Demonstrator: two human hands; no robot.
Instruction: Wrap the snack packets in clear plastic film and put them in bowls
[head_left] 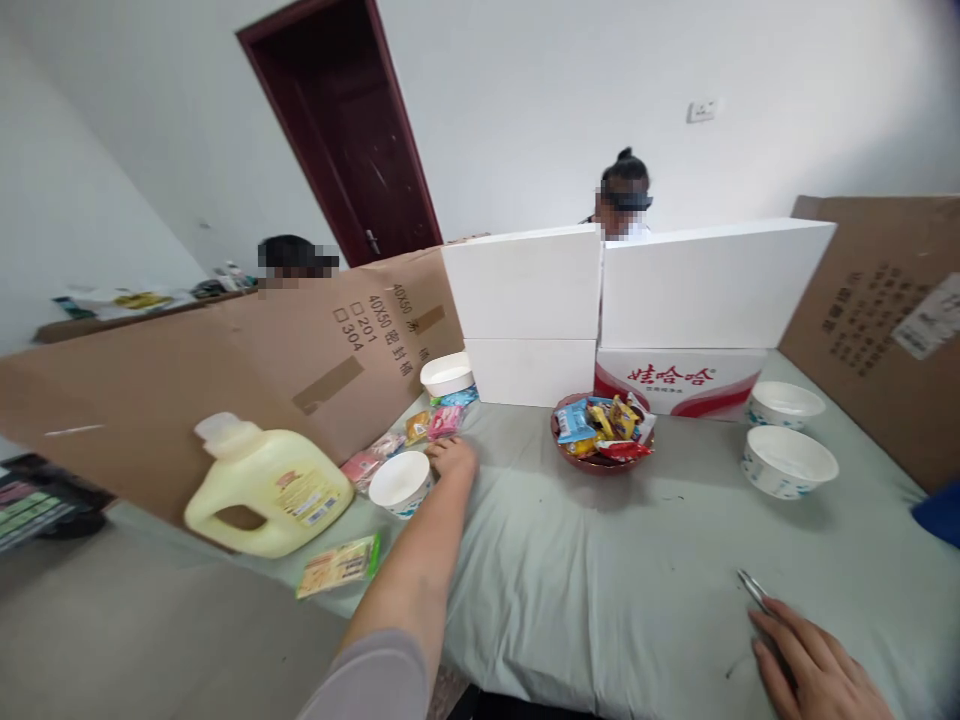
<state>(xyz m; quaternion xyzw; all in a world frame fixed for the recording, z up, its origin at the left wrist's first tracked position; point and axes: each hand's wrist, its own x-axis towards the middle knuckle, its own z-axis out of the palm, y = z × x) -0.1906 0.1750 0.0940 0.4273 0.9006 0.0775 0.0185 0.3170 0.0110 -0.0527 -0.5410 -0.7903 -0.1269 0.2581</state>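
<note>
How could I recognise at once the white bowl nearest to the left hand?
On the green cloth, find the large pale-yellow jug at the left. Just right of it, beside the left hand, stands the white bowl. Of the two white bowls on that side, it is the nearer; the other stands farther back, by the white boxes.

Slim silvery tweezers [753, 589], their rear hidden in the right hand [821, 668], slant toward eleven o'clock, at four o'clock from the view's centre. A glossy pink packet [445, 420] lies at seven o'clock, just beyond the left hand [456, 457].
</note>
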